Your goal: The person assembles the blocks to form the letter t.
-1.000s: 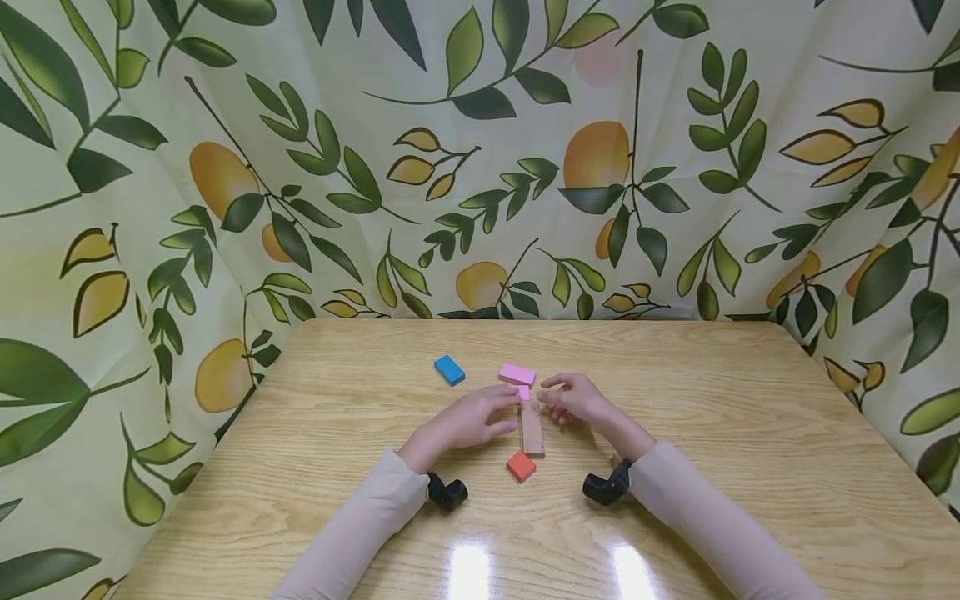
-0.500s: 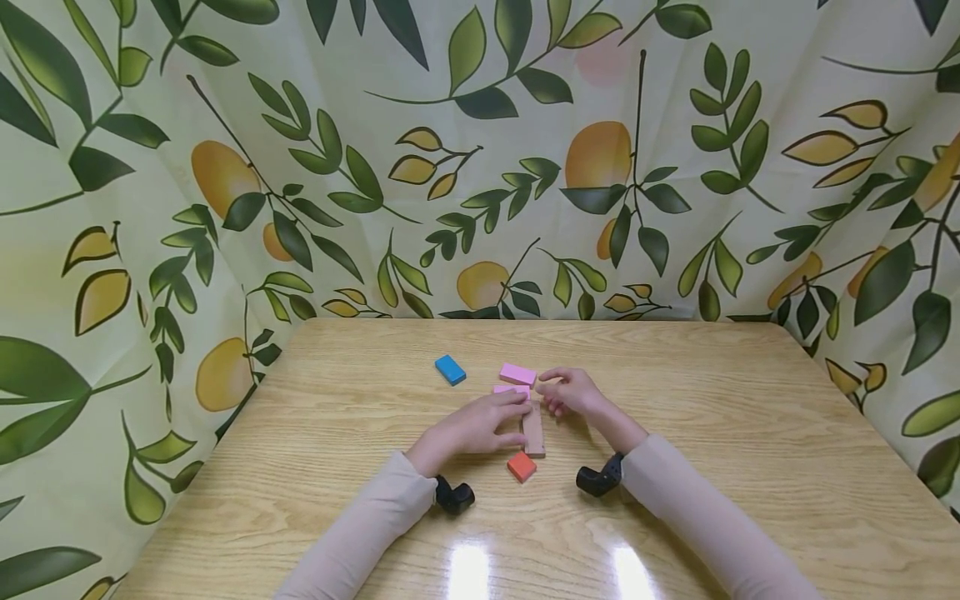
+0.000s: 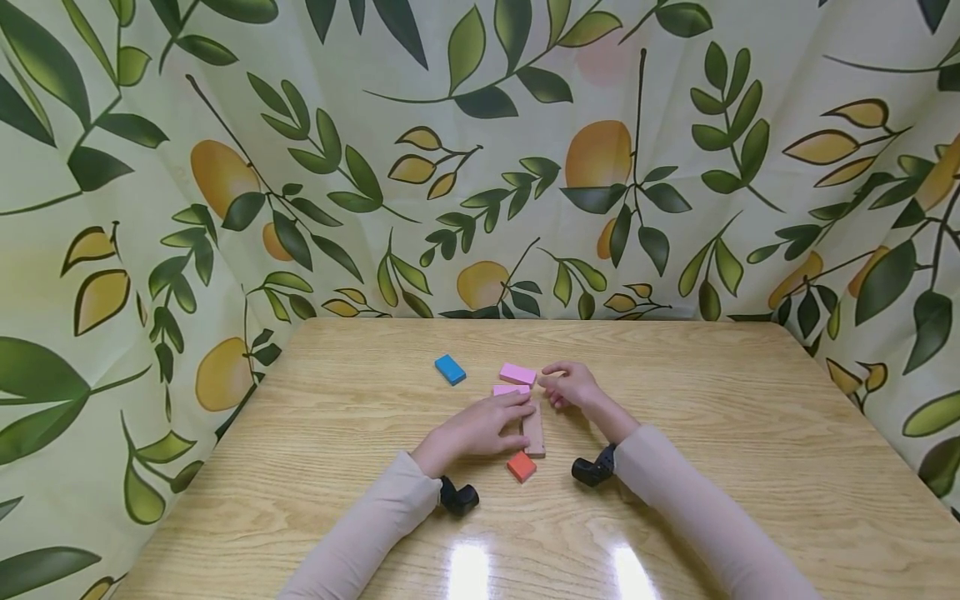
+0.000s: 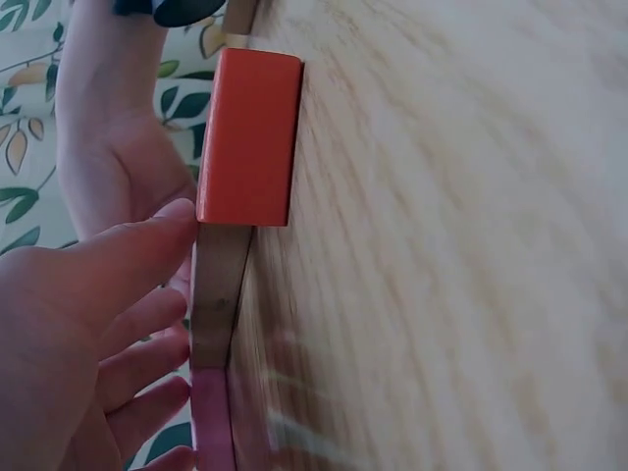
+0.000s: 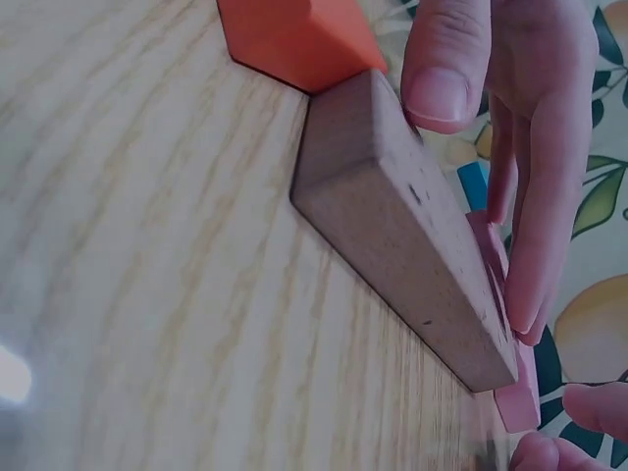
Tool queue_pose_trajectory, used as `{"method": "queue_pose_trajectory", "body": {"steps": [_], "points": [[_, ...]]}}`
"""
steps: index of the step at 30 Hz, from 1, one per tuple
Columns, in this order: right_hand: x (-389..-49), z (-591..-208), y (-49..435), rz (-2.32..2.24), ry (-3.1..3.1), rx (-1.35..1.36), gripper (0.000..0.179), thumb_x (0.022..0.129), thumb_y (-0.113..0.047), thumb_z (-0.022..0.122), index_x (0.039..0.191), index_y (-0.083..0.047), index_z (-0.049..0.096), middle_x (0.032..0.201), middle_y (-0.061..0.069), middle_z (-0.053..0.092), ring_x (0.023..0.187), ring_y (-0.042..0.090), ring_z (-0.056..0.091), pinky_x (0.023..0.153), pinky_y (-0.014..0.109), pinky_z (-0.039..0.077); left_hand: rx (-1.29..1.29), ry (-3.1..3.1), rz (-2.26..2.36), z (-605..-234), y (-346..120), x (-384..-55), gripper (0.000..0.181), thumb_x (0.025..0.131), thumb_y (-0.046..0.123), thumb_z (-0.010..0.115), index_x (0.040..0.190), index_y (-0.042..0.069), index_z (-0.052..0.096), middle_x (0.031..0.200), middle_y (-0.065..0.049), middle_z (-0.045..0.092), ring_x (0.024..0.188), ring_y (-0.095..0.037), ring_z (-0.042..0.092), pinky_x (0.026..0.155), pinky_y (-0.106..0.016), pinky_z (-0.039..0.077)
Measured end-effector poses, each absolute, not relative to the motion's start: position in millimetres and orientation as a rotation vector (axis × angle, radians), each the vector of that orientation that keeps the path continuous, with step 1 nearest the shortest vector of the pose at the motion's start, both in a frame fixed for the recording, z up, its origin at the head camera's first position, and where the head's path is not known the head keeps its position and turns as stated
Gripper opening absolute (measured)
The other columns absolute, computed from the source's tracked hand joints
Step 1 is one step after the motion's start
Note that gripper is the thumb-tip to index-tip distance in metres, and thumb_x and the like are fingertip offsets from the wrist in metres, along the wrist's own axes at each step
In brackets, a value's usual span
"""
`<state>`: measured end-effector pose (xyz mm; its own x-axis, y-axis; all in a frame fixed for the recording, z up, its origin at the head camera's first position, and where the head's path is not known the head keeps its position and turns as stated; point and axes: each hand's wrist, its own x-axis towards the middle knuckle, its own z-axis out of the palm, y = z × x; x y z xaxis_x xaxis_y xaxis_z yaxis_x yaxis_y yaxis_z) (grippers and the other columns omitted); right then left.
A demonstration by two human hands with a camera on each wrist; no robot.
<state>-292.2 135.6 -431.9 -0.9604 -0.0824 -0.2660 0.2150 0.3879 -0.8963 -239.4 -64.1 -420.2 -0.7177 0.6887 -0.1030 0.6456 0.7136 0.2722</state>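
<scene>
My left hand [image 3: 483,425] reaches over a plain wooden block [image 3: 535,435] from the left, fingers spread and relaxed. In the right wrist view its thumb lies at the near end of the wooden block [image 5: 392,226], and its fingers reach toward the far end. A pink block [image 3: 507,389], partly hidden by those fingers, lies across that far end. Behind it is a second pink block [image 3: 517,374]. My right hand [image 3: 573,385], loosely bent and holding nothing, hovers beside the pink blocks' right ends. A red block [image 3: 521,467] sits at the wooden block's near end.
A blue block [image 3: 450,369] lies apart, at the back left of the light wooden table [image 3: 712,417]. Behind the table hangs a leaf-patterned cloth [image 3: 480,167]. A black wrist camera [image 3: 459,497] juts from the left sleeve, another black camera [image 3: 594,469] from the right.
My left hand has slid right and slightly nearer, over the wooden block, uncovering more of the nearer pink block. My right hand has shifted a little farther from the person. The blocks look unmoved.
</scene>
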Motion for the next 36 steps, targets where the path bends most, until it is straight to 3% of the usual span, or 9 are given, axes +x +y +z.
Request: {"method": "queue_pose_trajectory", "body": {"steps": [24, 31, 36], "points": [[-312.7, -432.7, 126.1, -1.523, 2.459, 0.16, 0.046, 0.083, -0.019, 0.073, 0.125, -0.004, 0.061, 0.059, -0.003, 0.047, 0.049, 0.008, 0.039, 0.047, 0.019, 0.033, 1.106, 2.708, 0.351, -422.5, -64.7, -239.6, 0.058, 0.096, 0.041, 0.055, 0.147, 0.016, 0.042, 0.159, -0.002, 0.032, 0.149, -0.02, 0.03, 0.122, -0.039, 0.03], [-314.8, -434.6, 120.8, -1.489, 2.491, 0.146, 0.044, 0.081, -0.021, 0.076, 0.121, -0.004, 0.064, 0.074, 0.0, 0.05, 0.054, 0.008, 0.041, 0.048, 0.02, 0.034, 1.116, 2.703, 0.361, -422.0, -64.7, -239.5, 0.057, 0.096, 0.039, 0.056, 0.146, 0.014, 0.043, 0.159, -0.004, 0.033, 0.149, -0.021, 0.03, 0.122, -0.04, 0.03], [-316.3, -434.8, 117.7, -1.466, 2.516, 0.13, 0.042, 0.081, -0.019, 0.076, 0.118, -0.003, 0.066, 0.072, 0.0, 0.047, 0.053, 0.008, 0.04, 0.048, 0.019, 0.033, 1.114, 2.701, 0.373, -422.5, -64.6, -240.7, 0.058, 0.095, 0.039, 0.058, 0.146, 0.014, 0.044, 0.159, -0.005, 0.034, 0.148, -0.022, 0.031, 0.122, -0.04, 0.03]]}}
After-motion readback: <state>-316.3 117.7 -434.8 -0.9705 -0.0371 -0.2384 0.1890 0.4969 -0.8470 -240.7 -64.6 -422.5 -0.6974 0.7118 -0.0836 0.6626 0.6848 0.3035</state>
